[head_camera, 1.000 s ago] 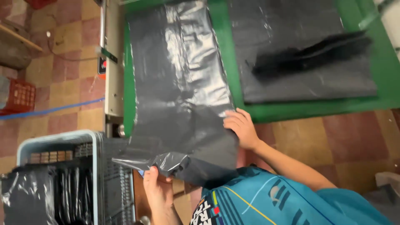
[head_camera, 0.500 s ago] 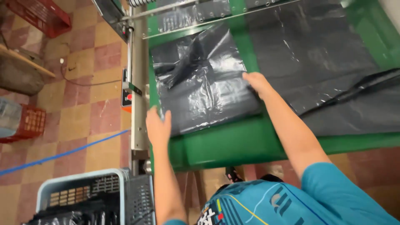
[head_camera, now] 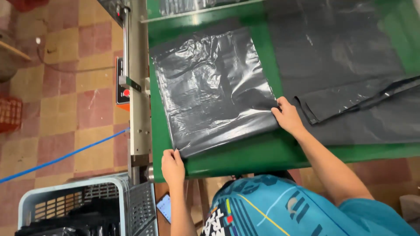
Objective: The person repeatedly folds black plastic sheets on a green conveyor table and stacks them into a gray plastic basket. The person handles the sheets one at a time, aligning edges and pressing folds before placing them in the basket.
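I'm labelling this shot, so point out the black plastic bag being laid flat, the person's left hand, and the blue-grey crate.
Black plastic bag [head_camera: 210, 87]: head view, middle of its crinkled sheet.
Left hand [head_camera: 173, 167]: head view, back of the hand at the bag's near left corner.
Blue-grey crate [head_camera: 70, 185]: head view, top rim.

The person wears a teal short-sleeved shirt [head_camera: 280, 209] with dark, white and yellow stripes; the forearms are bare.

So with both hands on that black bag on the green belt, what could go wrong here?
The bag is still wrinkled, so creases may stay in it. Its right edge sits close to the next sheet, so the right hand could snag that. The left hand is near the belt edge and metal frame, a possible pinch spot.
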